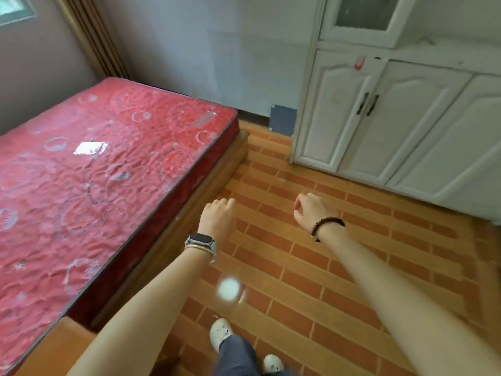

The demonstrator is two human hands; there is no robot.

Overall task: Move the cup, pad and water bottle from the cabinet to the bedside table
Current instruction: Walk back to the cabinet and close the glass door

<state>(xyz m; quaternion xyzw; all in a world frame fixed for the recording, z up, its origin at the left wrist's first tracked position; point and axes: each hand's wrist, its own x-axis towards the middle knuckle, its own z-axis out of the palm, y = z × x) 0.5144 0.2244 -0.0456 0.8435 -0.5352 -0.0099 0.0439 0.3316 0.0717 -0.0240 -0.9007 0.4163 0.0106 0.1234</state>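
Note:
The white cabinet (379, 126) stands at the right with its lower doors closed. A small red and white object (360, 63) sits on its counter; I cannot tell what it is. No pad or water bottle shows. My left hand (217, 215), with a watch on the wrist, hangs over the floor beside the bed with fingers loosely curled, holding nothing. My right hand (311, 210), with a dark bead bracelet on the wrist, is stretched toward the cabinet, loosely curled and empty.
A bed with a red patterned mattress (95, 172) on a wooden frame fills the left. A wooden surface (62, 346) shows at the bottom left corner. Brick-patterned floor (311, 280) runs between bed and cabinet. My feet (221, 332) are at the bottom.

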